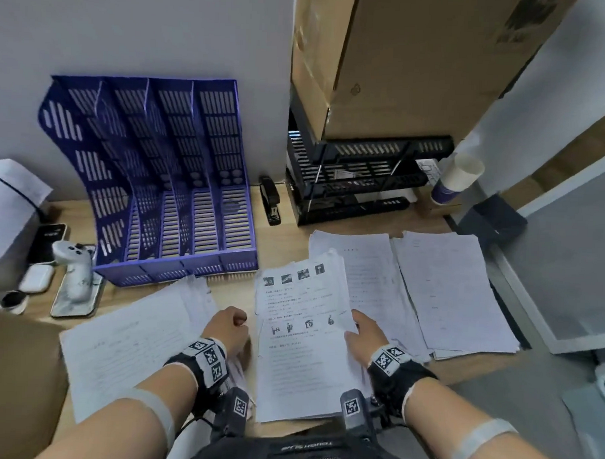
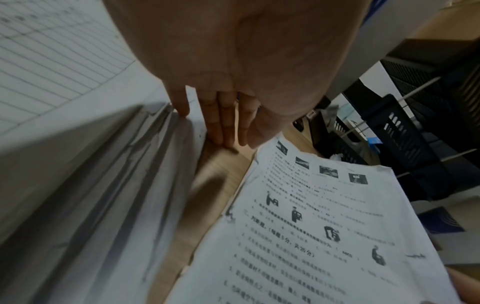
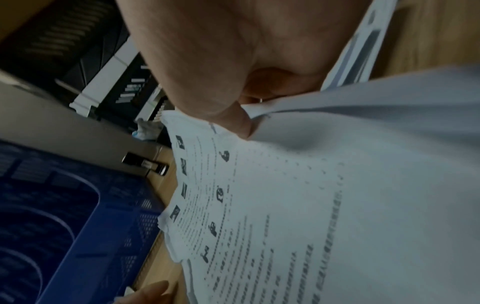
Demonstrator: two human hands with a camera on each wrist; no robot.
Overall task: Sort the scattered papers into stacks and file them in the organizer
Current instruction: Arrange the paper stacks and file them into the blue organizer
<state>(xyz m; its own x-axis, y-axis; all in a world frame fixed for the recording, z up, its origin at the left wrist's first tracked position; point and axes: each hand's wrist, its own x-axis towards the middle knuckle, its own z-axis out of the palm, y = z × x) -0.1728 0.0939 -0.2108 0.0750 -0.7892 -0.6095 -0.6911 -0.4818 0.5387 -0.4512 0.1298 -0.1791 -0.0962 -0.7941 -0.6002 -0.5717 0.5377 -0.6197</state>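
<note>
right hand (image 1: 366,338): lower centre-right of the head view, thumb on top and fingers under the right edge of the printed stack (image 1: 301,335); pinch grip shows clearly in the right wrist view.
printed stack: centre of the frame, top sheet has small pictures and text lines; far end raised off the counter (image 1: 283,242), near end reaches the bottom edge of the counter.
left hand (image 1: 229,329): just left of the printed stack, resting on the right edge of the lined stack (image 1: 136,340); in the left wrist view fingers (image 2: 215,121) are straight and together, tips down at the sheet edges; holds nothing.
lined stack: lower left of the head view, lying flat, sheets fanned unevenly at the right side.
other stacks: two more flat piles right of centre, middle pile (image 1: 368,266) partly under the printed stack, right pile (image 1: 456,293) beside it near the counter edge.
organizer (image 1: 165,183): blue, four slots, upper left of centre against the wall; no paper seen in any slot.
stapler (image 1: 270,200): black, just right of the organizer.
black trays (image 1: 357,183): upper right of centre, under a cardboard box (image 1: 403,61).
cup (image 1: 457,179): paper, tilted, right of the trays.
left edge clutter: phone (image 1: 77,290), white controller (image 1: 70,259) on it, earbud case (image 1: 35,278).
</note>
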